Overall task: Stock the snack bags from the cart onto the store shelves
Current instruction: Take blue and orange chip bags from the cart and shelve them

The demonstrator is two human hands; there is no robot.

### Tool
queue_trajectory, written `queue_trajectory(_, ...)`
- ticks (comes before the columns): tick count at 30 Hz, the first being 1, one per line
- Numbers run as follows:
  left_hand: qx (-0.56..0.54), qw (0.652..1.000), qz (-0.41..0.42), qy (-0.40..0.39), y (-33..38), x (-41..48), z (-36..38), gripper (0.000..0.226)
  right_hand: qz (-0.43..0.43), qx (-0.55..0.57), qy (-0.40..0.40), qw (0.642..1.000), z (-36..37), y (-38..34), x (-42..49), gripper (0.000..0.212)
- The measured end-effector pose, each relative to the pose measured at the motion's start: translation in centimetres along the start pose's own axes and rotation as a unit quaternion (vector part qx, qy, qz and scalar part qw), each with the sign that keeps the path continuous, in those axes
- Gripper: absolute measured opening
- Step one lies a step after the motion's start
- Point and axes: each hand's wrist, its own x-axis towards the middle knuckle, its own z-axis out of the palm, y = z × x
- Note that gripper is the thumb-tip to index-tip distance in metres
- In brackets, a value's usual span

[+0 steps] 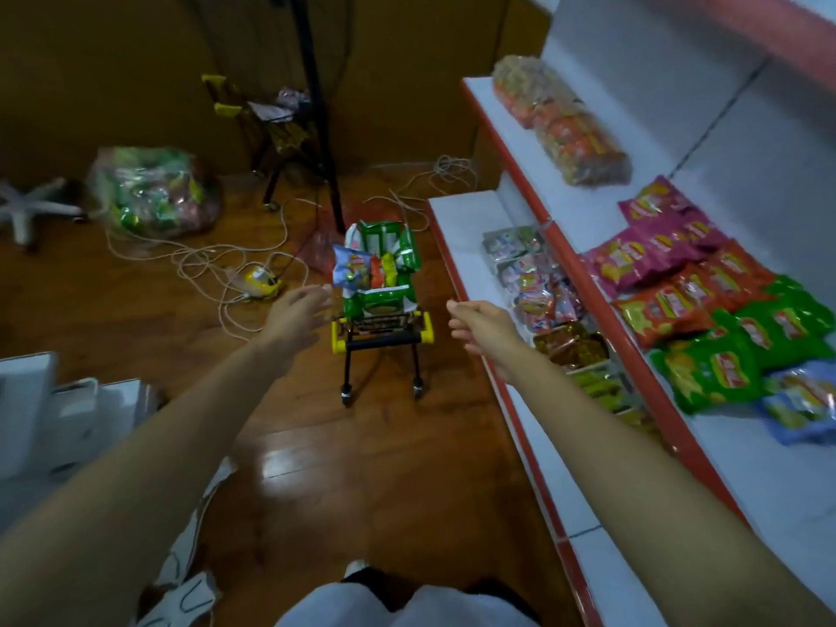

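A small black cart [382, 339] with yellow handle ends stands on the wooden floor, heaped with snack bags [377, 269] in green, blue, orange and yellow. My left hand [298, 310] stretches toward the cart's left side with straight fingers, its fingertips near the blue bag, holding nothing. To the right of the cart handle my right hand [479, 325] hangs with loosely curled fingers, also empty. White shelves [457, 219] with red edges run along the right. Their upper tier holds pink, orange, green and blue snack bags [705, 310].
A clear sack of snacks [154, 192] lies on the floor at the back left. Cables [212, 260] and a yellow device [258, 280] sprawl between it and the cart. A second cart [271, 124] and a black stand pole [316, 106] stand behind. White boxes [68, 418] sit at left.
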Motion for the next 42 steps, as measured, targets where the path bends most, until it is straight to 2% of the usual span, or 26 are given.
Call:
queue_trajectory(4,-0.023,0.999,-0.02,0.026,0.4,4.2,-2.5,0.035,0.015,-0.031,-0.018,0.999,3.1,-1.4,4.3,0.025)
queue_trajectory(11,-0.044,0.997,-0.046,0.042,2.9,12.5,-0.7,0.017,0.03,-0.066,-0.039,0.997,3.6,-4.3,15.3,0.021)
queue_trajectory(14,-0.048,0.995,-0.066,0.056,4.1,16.3,0.6,0.018,0.048,-0.079,-0.052,0.994,3.6,-5.5,20.5,0.019)
queue_trajectory(17,-0.036,0.994,-0.089,0.055,4.7,19.5,1.8,0.01,0.066,-0.093,-0.062,0.992,3.5,-5.9,24.8,0.019)
queue_trajectory(22,-0.026,0.987,-0.142,0.065,3.2,24.5,3.1,0.009,0.097,-0.11,-0.077,0.986,3.9,-4.5,30.4,0.019)
queue_trajectory(28,0.01,0.983,-0.17,0.074,-0.4,30.2,3.5,0.041,0.123,-0.129,-0.07,0.981,5.7,-1.3,35.6,0.019)
queue_trajectory(35,0.049,0.975,-0.17,0.136,-4.2,37.3,3.6,0.071,0.118,-0.145,-0.04,0.981,9.3,1.1,39.9,0.037)
queue_trajectory(39,0.068,0.974,-0.157,0.15,-6.6,41.2,3.5,0.082,0.106,-0.18,-0.029,0.977,11.9,2.6,43.4,0.035)
queue_trajectory(42,0.074,0.979,-0.124,0.143,-8.2,43.7,3.0,0.082,0.094,-0.199,-0.035,0.975,13.7,3.4,45.7,0.036)
